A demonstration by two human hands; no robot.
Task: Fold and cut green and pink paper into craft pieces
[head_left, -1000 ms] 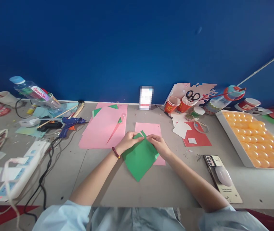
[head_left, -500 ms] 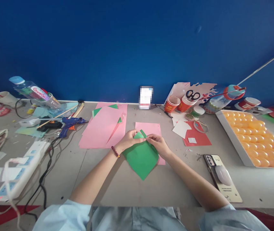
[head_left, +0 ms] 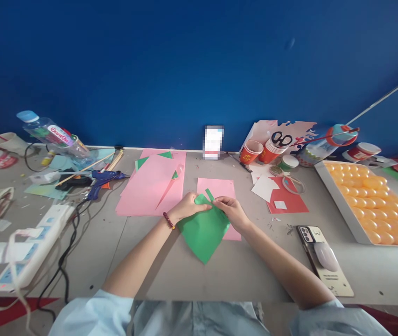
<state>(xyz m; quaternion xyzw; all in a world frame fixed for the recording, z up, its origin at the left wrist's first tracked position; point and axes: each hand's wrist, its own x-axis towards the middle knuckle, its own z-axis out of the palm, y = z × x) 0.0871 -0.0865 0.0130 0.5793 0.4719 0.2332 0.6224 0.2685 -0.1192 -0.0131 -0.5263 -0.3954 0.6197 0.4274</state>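
Observation:
A green sheet of paper (head_left: 204, 235) is held up in front of me, one corner pointing toward my body. My left hand (head_left: 189, 207) grips its upper left edge, thumb on top. My right hand (head_left: 229, 209) pinches the paper near the top right with thumb and index finger. Between the hands a narrow green strip (head_left: 209, 194) sticks up and leans left. Behind the green paper, a small pink sheet (head_left: 216, 185) lies on the table, partly covered.
Larger pink sheets (head_left: 150, 186) and a blue glue gun (head_left: 104, 180) lie left, beside a power strip (head_left: 34, 247). To the right are red paper cups (head_left: 251, 151), a red sheet (head_left: 291, 203), a phone (head_left: 324, 261) and a tray of orange balls (head_left: 352, 214).
The strip at the top now stands apart from the sheet's upper edge, with a gap beside it. The green sheet has bent and its lower corner has shifted slightly left.

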